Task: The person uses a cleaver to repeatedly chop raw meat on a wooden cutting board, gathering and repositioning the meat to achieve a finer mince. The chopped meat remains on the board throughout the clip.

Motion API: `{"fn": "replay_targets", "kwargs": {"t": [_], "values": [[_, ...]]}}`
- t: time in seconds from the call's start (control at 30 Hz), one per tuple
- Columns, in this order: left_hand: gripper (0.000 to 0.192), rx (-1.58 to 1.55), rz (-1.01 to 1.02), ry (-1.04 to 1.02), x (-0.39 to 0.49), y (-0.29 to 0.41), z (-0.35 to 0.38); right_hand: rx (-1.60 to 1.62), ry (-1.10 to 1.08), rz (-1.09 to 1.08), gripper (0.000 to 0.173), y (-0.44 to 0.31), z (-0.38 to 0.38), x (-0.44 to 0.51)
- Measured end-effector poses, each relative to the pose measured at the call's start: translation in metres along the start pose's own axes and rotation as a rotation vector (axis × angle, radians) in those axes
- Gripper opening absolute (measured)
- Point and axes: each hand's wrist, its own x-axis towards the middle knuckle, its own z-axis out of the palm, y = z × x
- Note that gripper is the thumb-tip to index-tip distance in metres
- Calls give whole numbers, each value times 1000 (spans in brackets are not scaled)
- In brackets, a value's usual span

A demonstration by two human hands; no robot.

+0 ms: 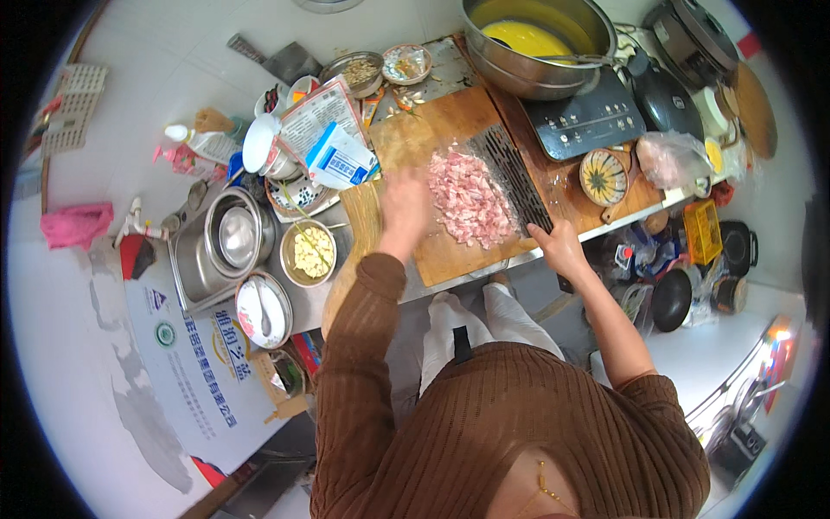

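Diced raw meat (472,198) is spread in a flat patch on the wooden cutting board (447,266). My right hand (561,246) grips the handle of a cleaver with a dark, patterned blade (509,172). The blade lies flat along the right side of the meat, and bits of pale residue cling beside it. Left of the meat, my left hand (403,204) hovers over or rests on the board, blurred by motion. Its fingers are too smeared to make out, and whether it touches the meat is unclear.
A steel pot (538,78) of yellow liquid stands by an induction cooker (583,123). Right of the board sits a patterned bowl (604,176). Leftward are a bowl of peeled garlic (308,253), a blue-and-white packet (340,156), stacked plates (259,311) and a sink (194,269).
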Motion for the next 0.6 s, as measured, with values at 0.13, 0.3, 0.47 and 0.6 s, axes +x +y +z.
{"fn": "replay_targets", "kwargs": {"t": [0.13, 0.3, 0.47, 0.6], "values": [[15, 210, -96, -199, 40, -56, 3, 29, 23, 78, 34, -9, 9, -9], [16, 20, -61, -250, 62, -65, -4, 81, 150, 64, 34, -17, 26, -24], [22, -452, 216, -187, 50, -4, -6, 104, 182, 146, 33, -22, 35, -37], [23, -373, 188, -348, 46, 5, -11, 138, 228, 153, 33, -24, 39, -46]]}}
